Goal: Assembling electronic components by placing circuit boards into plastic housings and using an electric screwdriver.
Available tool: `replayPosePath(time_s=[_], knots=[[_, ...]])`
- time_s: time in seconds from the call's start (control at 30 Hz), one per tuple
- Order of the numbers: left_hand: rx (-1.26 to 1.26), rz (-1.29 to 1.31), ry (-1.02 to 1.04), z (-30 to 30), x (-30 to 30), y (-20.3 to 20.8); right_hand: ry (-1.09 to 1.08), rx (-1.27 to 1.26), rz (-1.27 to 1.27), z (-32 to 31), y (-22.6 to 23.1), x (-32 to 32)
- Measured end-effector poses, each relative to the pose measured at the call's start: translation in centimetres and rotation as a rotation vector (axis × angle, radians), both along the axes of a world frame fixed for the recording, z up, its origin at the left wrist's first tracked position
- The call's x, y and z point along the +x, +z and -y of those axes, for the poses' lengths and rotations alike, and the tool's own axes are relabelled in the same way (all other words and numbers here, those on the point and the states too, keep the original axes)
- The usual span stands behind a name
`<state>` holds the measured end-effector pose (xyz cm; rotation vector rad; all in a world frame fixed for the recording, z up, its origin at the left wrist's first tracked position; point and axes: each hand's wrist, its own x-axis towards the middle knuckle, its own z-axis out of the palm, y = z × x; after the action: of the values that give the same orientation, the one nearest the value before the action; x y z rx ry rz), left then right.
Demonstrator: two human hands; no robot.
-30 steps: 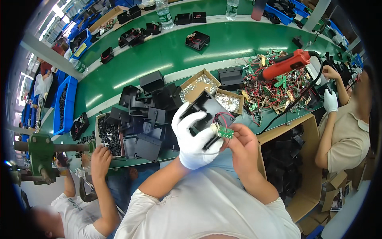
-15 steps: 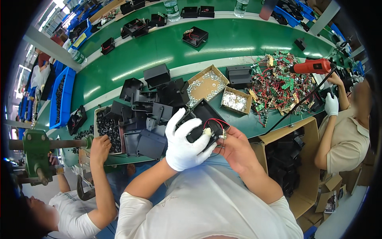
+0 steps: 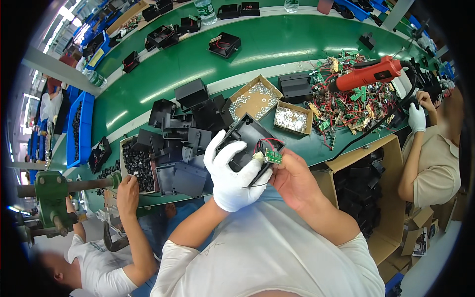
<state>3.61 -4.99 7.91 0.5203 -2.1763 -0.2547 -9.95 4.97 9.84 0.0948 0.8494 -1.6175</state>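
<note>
Close to my body, my left hand (image 3: pixel 234 174), in a white glove, is wrapped round an open black plastic box (image 3: pixel 243 129). My bare right hand (image 3: pixel 299 184) pinches a small green circuit board (image 3: pixel 273 156) at the box's near right corner. Red wires (image 3: pixel 266 141) curve from the board into the box, and a pale lump touches my gloved fingertips. Beyond the box lie a cardboard tray of metal washers (image 3: pixel 247 104) and a smaller box of light metal parts (image 3: pixel 292 119).
Black boxes (image 3: pixel 190 126) and a tray of small black parts (image 3: pixel 137 166) fill the left. To the right are wired circuit boards (image 3: pixel 349 101), a red electric screwdriver (image 3: pixel 368 76) and a cardboard carton (image 3: pixel 391 198). Co-workers sit at both sides; a green clamp (image 3: pixel 53 198) stands left.
The circuit board in my right hand has turned so its green face shows. The red screwdriver sits further left over the pile, and the right co-worker's raised hand has come down.
</note>
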Motion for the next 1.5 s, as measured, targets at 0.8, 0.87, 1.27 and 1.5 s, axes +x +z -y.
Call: replayPosePath(time_s=[0.8, 0.87, 1.27, 1.5], knots=[[0.761, -0.042, -0.078, -2.4, -1.1, 1.4, -0.304, 0.015, -1.905, -1.2, 1.1, -0.6], [0.935, -0.007, -0.108, -1.8, -0.9, 1.7, -0.256, 0.017, -1.959, -1.2, 1.4, -1.0], [0.578, 0.001, -0.004, -1.8, -1.9, 1.8, -0.289, 0.102, -2.013, -1.0, 0.1, -1.0], [1.073, -0.228, 0.028, 0.5, -0.5, 1.7, -0.158, 0.248, -1.943, -1.4, -2.6, -3.3]])
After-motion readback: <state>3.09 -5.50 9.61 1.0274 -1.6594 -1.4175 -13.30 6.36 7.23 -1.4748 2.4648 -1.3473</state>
